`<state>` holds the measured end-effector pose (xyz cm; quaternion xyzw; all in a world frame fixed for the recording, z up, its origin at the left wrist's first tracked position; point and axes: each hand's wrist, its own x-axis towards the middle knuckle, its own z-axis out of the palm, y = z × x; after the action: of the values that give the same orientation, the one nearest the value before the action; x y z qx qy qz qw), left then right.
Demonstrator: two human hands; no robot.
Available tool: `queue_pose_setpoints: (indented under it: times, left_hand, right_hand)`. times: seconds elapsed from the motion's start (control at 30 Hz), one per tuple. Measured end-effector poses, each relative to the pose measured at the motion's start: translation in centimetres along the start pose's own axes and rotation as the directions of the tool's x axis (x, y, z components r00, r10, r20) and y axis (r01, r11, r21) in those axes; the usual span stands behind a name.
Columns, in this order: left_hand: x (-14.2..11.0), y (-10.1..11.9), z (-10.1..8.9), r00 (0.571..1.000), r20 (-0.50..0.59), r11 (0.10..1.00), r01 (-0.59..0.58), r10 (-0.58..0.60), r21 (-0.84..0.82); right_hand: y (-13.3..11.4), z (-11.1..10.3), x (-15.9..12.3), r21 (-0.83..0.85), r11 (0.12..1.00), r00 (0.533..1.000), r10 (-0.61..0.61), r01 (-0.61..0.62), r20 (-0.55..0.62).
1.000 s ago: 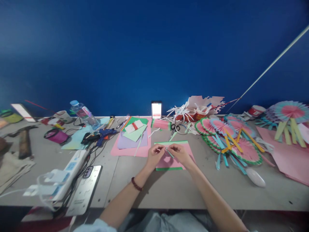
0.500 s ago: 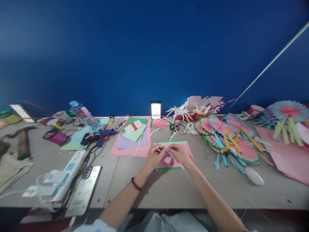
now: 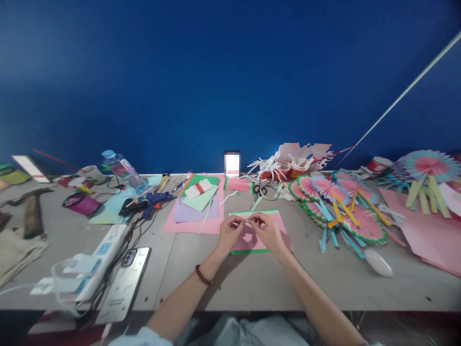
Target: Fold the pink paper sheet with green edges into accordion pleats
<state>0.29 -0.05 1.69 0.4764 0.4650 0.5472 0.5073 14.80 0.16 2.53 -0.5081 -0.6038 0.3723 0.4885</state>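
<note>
Both hands meet above a pink sheet of paper with green edges (image 3: 252,244). My left hand (image 3: 231,230) is closed in a pinch, its fingertips at one end of a thin pale strip (image 3: 248,221). From the other side my right hand (image 3: 265,228) pinches the same strip. Only a sliver of it shows between the fingers. Behind the hands lie black-handled scissors (image 3: 258,190) and a pleated pink paper piece with green edges (image 3: 239,185).
Coloured sheets (image 3: 176,226) are stacked to the left, near a glue gun (image 3: 154,204). A phone (image 3: 124,286) and a power strip (image 3: 108,250) lie nearer. At right are folded paper fans (image 3: 367,226) and a white oval object (image 3: 378,263). A lit screen (image 3: 232,165) stands behind.
The strip, which slanted down below my fingertips, is now mostly hidden between them. My fingers have shifted slightly; both hands stay over the pink sheet.
</note>
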Motion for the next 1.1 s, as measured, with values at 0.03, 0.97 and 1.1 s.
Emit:
queue_pose_setpoints:
  times: [0.03, 0.97, 1.1]
  left_hand:
    - [0.0, -0.1, 0.0, 1.0, -0.003, 1.0, -0.005, 0.005, 0.0]
    - [-0.2, 0.3, 0.2, 0.993, 0.007, 0.982, -0.118, 0.119, 0.148]
    - [-0.2, 0.2, 0.2, 0.995, -0.011, 0.993, -0.099, 0.1, 0.065]
  right_hand:
    - [0.0, 0.0, -0.1, -0.053, 0.997, 0.999, -0.053, 0.053, 0.004]
    - [0.6, 0.8, -0.5, -0.04, 0.998, 0.995, 0.042, -0.046, -0.095]
    - [0.9, 1.1, -0.4, 0.185, 0.965, 0.974, 0.206, -0.185, -0.099]
